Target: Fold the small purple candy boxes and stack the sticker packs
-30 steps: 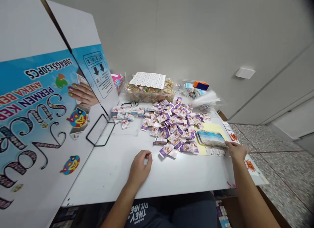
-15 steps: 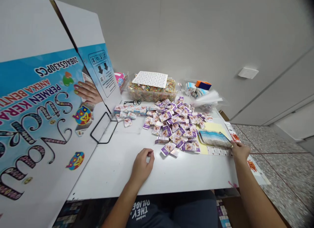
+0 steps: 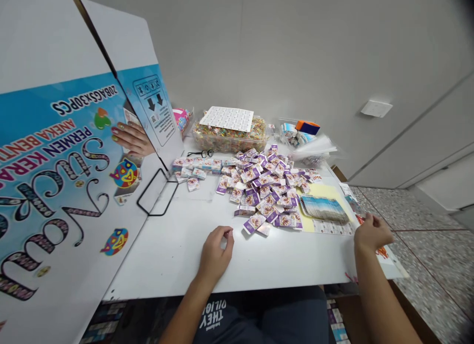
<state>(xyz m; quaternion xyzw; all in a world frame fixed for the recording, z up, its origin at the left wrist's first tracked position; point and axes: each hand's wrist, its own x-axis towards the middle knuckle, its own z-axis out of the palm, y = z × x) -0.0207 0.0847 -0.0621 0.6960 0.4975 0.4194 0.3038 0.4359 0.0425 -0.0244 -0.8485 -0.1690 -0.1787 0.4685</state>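
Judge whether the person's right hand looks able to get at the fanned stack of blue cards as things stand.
Probably yes. The right hand hovers loosely curled just right of the stack of blue cards, which lies uncovered on the yellow sheet with nothing between them.

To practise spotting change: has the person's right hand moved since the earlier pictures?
Yes. The right hand has drawn back rightward from the stack of cards, now apart from it, near the table's edge.
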